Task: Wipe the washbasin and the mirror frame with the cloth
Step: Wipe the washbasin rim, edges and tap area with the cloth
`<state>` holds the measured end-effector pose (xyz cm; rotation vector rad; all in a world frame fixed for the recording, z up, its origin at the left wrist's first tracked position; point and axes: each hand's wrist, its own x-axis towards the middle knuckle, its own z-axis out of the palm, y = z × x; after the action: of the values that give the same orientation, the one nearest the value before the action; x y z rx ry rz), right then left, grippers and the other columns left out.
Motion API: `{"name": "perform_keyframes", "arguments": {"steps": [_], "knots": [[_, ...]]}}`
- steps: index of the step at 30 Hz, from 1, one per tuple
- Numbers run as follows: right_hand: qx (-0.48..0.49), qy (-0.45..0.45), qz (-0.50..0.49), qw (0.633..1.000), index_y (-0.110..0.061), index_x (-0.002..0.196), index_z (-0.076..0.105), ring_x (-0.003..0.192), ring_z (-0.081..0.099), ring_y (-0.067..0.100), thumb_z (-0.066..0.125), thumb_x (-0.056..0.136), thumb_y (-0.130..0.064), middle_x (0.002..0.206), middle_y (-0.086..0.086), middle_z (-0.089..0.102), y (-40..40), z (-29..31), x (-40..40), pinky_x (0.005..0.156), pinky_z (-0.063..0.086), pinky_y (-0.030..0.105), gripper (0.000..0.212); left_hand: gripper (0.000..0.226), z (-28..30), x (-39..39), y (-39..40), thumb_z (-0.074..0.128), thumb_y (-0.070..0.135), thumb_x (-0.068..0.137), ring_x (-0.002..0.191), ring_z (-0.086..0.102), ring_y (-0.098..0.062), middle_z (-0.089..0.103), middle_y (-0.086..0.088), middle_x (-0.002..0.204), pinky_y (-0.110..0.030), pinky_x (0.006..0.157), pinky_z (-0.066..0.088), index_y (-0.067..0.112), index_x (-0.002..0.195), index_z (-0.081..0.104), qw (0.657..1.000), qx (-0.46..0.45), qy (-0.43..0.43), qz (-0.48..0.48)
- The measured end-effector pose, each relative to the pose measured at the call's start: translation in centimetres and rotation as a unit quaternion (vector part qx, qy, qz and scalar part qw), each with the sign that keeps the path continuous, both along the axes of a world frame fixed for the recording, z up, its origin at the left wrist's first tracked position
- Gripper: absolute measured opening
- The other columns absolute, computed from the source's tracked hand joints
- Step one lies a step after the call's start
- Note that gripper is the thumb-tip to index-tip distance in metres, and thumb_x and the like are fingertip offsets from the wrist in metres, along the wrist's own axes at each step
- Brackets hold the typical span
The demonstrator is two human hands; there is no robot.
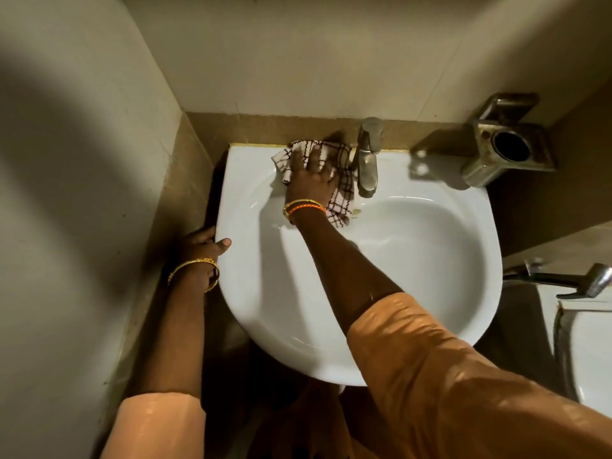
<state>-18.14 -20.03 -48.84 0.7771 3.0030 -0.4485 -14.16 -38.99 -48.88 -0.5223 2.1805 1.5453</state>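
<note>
The white washbasin fills the middle of the view, fixed to the back wall. A white cloth with dark checks lies on the basin's back ledge, left of the metal tap. My right hand presses flat on the cloth with fingers spread toward the wall. My left hand grips the basin's left rim, thumb on top and fingers underneath. No mirror is in view.
A tarnished metal holder juts from the wall right of the tap. A metal spray handle and a white toilet cistern sit at the right edge. A tiled wall stands close on the left.
</note>
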Motion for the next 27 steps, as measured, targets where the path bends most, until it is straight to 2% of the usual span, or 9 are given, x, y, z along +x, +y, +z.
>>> {"name": "perform_keyframes", "arguments": {"steps": [2, 4, 9, 12, 16, 19, 21, 24, 27], "knots": [[0.015, -0.007, 0.033, 0.999, -0.025, 0.15, 0.019, 0.145, 0.001, 0.04, 0.027, 0.101, -0.017, 0.16, 0.012, 0.004, -2.2, 0.1, -0.8, 0.114, 0.002, 0.059, 0.05, 0.042, -0.2, -0.1, -0.1, 0.062, -0.003, 0.083, 0.1, 0.059, -0.027, 0.063, -0.013, 0.117, -0.046, 0.102, 0.045, 0.004, 0.125, 0.059, 1.0, 0.003, -0.001, 0.007], [0.028, -0.016, 0.111, 0.993, -0.025, 0.15, 0.018, 0.145, -0.003, 0.04, 0.027, 0.102, -0.022, 0.16, 0.011, 0.004, -4.8, 0.4, -1.7, 0.113, -0.002, 0.06, 0.049, 0.041, -0.2, -0.2, 0.0, 0.063, -0.003, 0.082, 0.099, 0.059, -0.027, 0.063, -0.011, 0.116, -0.044, 0.1, 0.046, 0.003, 0.123, 0.06, 1.0, 0.004, -0.004, 0.02], [0.034, -0.036, 0.218, 0.975, -0.03, 0.15, 0.017, 0.147, -0.002, 0.035, 0.03, 0.102, -0.033, 0.161, 0.006, 0.006, -6.5, 0.2, -2.5, 0.114, 0.001, 0.057, 0.05, 0.046, 0.6, 0.1, 0.1, 0.068, -0.005, 0.078, 0.097, 0.06, -0.027, 0.064, -0.009, 0.116, -0.034, 0.087, 0.048, 0.003, 0.122, 0.061, 0.997, 0.022, -0.008, 0.067], [0.069, -0.03, 0.193, 0.978, -0.035, 0.15, 0.016, 0.147, 0.0, 0.035, 0.031, 0.101, -0.03, 0.161, 0.003, 0.005, -3.1, -0.1, -1.9, 0.115, 0.003, 0.056, 0.051, 0.049, 1.3, 0.6, 0.0, 0.067, -0.009, 0.077, 0.093, 0.058, -0.022, 0.065, -0.011, 0.117, -0.028, 0.08, 0.042, 0.003, 0.125, 0.06, 0.995, 0.061, -0.011, 0.08], [0.089, -0.002, 0.123, 0.988, -0.035, 0.15, 0.013, 0.147, 0.005, 0.035, 0.037, 0.097, -0.011, 0.161, 0.003, 0.008, -0.2, -0.6, 0.1, 0.115, 0.008, 0.058, 0.063, 0.052, 1.6, 0.1, -0.4, 0.068, -0.005, 0.079, 0.095, 0.058, -0.02, 0.064, -0.006, 0.12, -0.029, 0.073, 0.046, 0.009, 0.127, 0.059, 0.994, 0.073, -0.052, 0.064], [0.069, -0.026, 0.079, 0.994, -0.032, 0.151, 0.009, 0.146, 0.0, 0.037, 0.041, 0.097, -0.015, 0.161, 0.005, 0.004, -1.7, -0.2, -0.7, 0.114, 0.005, 0.06, 0.065, 0.054, 1.6, -0.3, -0.8, 0.07, -0.003, 0.077, 0.098, 0.059, -0.022, 0.063, -0.008, 0.127, -0.027, 0.063, 0.044, 0.011, 0.128, 0.059, 0.993, 0.078, -0.074, 0.05], [0.054, -0.04, 0.093, 0.993, -0.03, 0.151, 0.01, 0.146, -0.004, 0.038, 0.038, 0.099, -0.021, 0.161, 0.007, 0.001, -4.3, 0.2, -1.8, 0.113, 0.001, 0.061, 0.06, 0.054, 1.7, -0.4, -0.8, 0.069, -0.004, 0.078, 0.099, 0.056, -0.021, 0.062, -0.01, 0.126, -0.029, 0.067, 0.045, 0.007, 0.129, 0.057, 0.993, 0.079, -0.077, 0.048], [0.065, -0.025, 0.17, 0.983, -0.03, 0.151, 0.013, 0.146, -0.004, 0.037, 0.035, 0.1, -0.025, 0.161, 0.008, 0.002, -7.9, 0.0, -2.4, 0.112, -0.001, 0.061, 0.055, 0.052, 2.1, -0.3, -0.4, 0.066, -0.005, 0.08, 0.096, 0.051, -0.02, 0.063, -0.011, 0.115, -0.031, 0.076, 0.046, 0.003, 0.13, 0.055, 0.994, 0.075, -0.073, 0.041], [0.093, -0.044, 0.211, 0.972, -0.03, 0.151, 0.012, 0.146, -0.006, 0.037, 0.038, 0.1, -0.025, 0.161, 0.008, -0.001, -8.5, -0.1, -2.7, 0.112, 0.0, 0.061, 0.057, 0.052, 2.2, -0.3, -0.3, 0.067, -0.006, 0.079, 0.096, 0.052, -0.02, 0.061, -0.016, 0.127, -0.035, 0.087, 0.043, 0.0, 0.129, 0.055, 0.995, 0.064, -0.061, 0.04]]}}
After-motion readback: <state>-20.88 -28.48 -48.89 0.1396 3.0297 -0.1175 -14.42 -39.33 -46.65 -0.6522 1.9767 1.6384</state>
